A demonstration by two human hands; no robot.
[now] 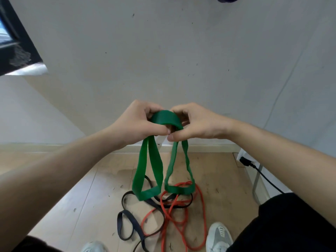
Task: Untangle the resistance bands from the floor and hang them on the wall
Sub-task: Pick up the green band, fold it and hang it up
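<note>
The flat green rubber resistance band point(156, 166) is being gripped at its folded top by the left hand point(140, 122) and right hand point(198, 122), its loops dangling above the red band point(182, 218) and dark flat band point(127, 226) on the wooden floor point(87, 195). Ideally, the fold is being eased apart slowly.

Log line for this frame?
phase: untangling | left hand: grips green band | right hand: grips green band | red band, black band: tangled on floor
</note>
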